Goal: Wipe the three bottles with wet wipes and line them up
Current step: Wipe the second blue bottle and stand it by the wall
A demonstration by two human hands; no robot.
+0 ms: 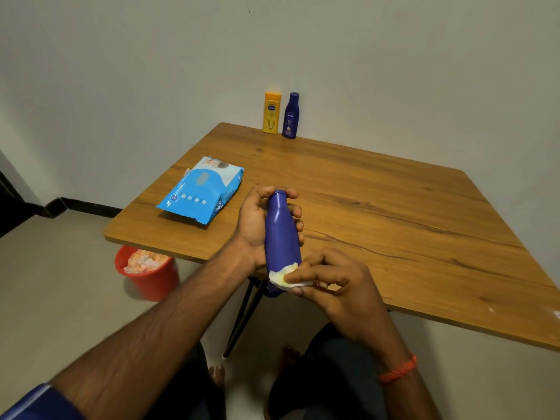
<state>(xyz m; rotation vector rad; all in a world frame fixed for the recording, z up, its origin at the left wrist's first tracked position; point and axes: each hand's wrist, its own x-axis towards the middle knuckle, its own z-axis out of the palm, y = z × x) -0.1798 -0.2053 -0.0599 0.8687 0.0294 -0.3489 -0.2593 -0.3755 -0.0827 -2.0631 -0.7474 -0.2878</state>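
My left hand [257, 225] grips a blue bottle [280, 234] from behind, its cap pointing away from me, above the table's near edge. My right hand [330, 283] pinches a white wet wipe [285, 277] against the bottle's lower end. Two other bottles stand upright side by side at the far table edge by the wall: a yellow bottle [271, 113] on the left and a dark blue bottle [291, 115] right of it, nearly touching.
A blue pack of wet wipes [201, 189] lies on the wooden table [394, 213] at its left side. A red bin [148, 272] holding crumpled wipes stands on the floor under the table's left edge. Black table legs [242, 316] show below.
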